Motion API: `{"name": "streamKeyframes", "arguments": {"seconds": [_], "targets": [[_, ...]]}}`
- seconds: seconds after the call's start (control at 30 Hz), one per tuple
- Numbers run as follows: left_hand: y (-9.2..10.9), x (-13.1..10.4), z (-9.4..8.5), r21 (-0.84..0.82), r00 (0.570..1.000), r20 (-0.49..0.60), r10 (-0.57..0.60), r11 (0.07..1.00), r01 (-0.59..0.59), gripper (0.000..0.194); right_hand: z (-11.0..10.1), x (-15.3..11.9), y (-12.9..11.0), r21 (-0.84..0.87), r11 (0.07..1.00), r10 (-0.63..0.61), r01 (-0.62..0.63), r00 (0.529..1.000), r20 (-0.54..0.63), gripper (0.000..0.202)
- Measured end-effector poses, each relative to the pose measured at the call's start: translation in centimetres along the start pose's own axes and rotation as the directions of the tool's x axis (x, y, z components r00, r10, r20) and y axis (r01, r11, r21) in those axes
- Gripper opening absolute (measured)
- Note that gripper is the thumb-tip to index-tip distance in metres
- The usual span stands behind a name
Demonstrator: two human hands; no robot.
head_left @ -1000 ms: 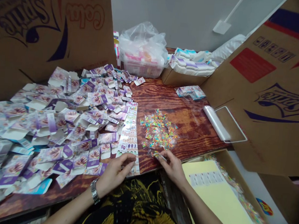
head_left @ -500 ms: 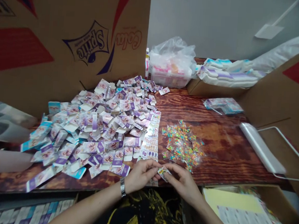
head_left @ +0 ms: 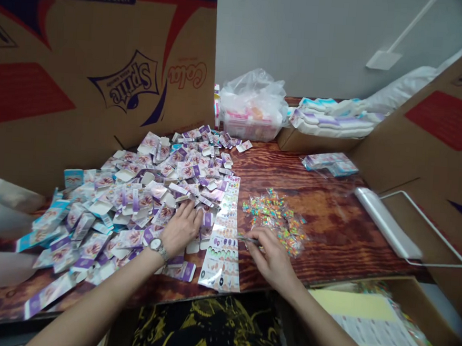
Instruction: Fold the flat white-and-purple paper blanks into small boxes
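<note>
My left hand (head_left: 182, 227), with a metal-banded watch on its wrist, lies over the heap of small printed cardboard boxes (head_left: 134, 200). Its fingers are partly spread and touch boxes; the fingertips are partly hidden. My right hand (head_left: 270, 257) is closed on a small flat printed packet (head_left: 246, 238), seen nearly edge-on, above the table between the sticker sheet and the candy-coloured packets. The long sheet of round stickers (head_left: 223, 251) lies between my hands. Beyond my right hand is a loose pile of small clear packets with bright bits inside (head_left: 278, 210).
A large cardboard carton (head_left: 100, 116) walls off the left, another (head_left: 432, 171) the right. At the back stand a bagged plastic tub (head_left: 250, 124) and a low box of packs (head_left: 320, 139). A roll of clear film (head_left: 388, 223) lies right; an open carton (head_left: 427, 308) sits front right.
My hands have parted. The left has moved away from the packet onto the box heap; the right keeps the packet and has moved slightly up. The view has shifted a little.
</note>
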State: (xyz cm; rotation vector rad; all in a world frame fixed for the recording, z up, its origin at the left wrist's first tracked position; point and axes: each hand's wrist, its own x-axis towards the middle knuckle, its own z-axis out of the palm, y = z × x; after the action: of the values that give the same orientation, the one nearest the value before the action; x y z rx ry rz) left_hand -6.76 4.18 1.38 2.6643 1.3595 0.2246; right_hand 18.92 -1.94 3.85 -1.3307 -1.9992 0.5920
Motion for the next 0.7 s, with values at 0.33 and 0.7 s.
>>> {"name": "streamKeyframes", "arguments": {"seconds": [0.33, 0.7], "targets": [[3.6, -1.0, -3.2, -0.871, 0.866, 0.479, -0.144, -0.201, 0.449, 0.043, -1.7, 4.4, -1.7, -0.461, 0.715, -0.593, 0.526, 0.805, -0.002, 0.018], [4.8, -1.6, -2.1, -0.672, 0.812, 0.583, 0.023, -0.548, 0.497, 0.039, -2.8, 4.9, -1.5, -0.597, 0.264, -0.761, 0.757, 0.544, 0.354, 0.017]]}}
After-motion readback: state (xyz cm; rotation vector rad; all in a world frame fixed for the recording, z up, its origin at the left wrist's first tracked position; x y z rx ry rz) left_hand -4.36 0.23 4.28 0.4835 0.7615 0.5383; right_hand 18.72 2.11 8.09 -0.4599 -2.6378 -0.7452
